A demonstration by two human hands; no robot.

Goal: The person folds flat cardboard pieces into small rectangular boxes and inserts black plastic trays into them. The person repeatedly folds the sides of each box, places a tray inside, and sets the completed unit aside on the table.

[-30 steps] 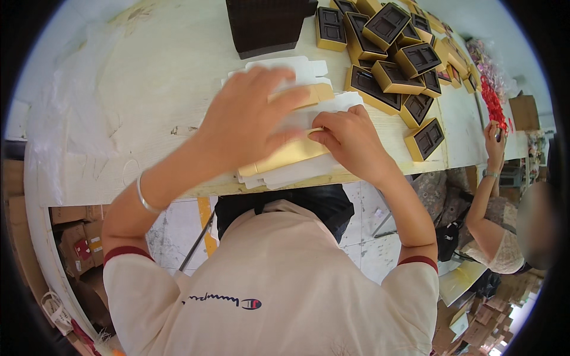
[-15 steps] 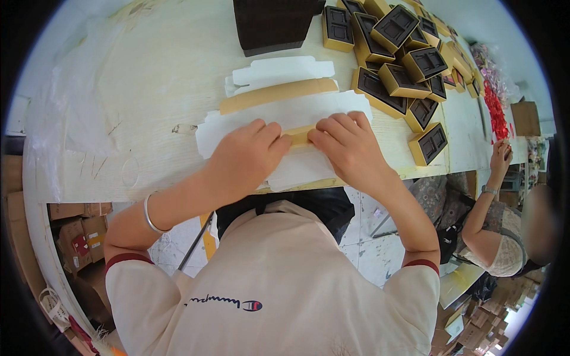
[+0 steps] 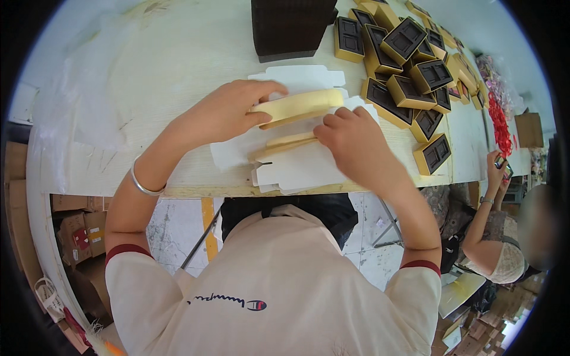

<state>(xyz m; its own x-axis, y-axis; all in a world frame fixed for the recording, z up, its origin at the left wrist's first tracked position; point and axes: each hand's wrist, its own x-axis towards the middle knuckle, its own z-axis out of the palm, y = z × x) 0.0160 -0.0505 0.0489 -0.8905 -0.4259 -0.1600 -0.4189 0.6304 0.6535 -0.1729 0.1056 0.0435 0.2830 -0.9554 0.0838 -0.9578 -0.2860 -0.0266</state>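
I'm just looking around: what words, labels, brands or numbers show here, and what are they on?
Cream shirt: dark script lettering with a small red-and-blue emblem; I won't copy its wording.
Cardboard boxes under the table: a red label and a yellow one, too small to read.
White-and-gold card at the hands: no lettering visible.
Gold boxes: none I can make out.

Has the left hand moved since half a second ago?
Yes: judged against the dark stack on the table, the left hand has moved farther from the body, closer to that stack.
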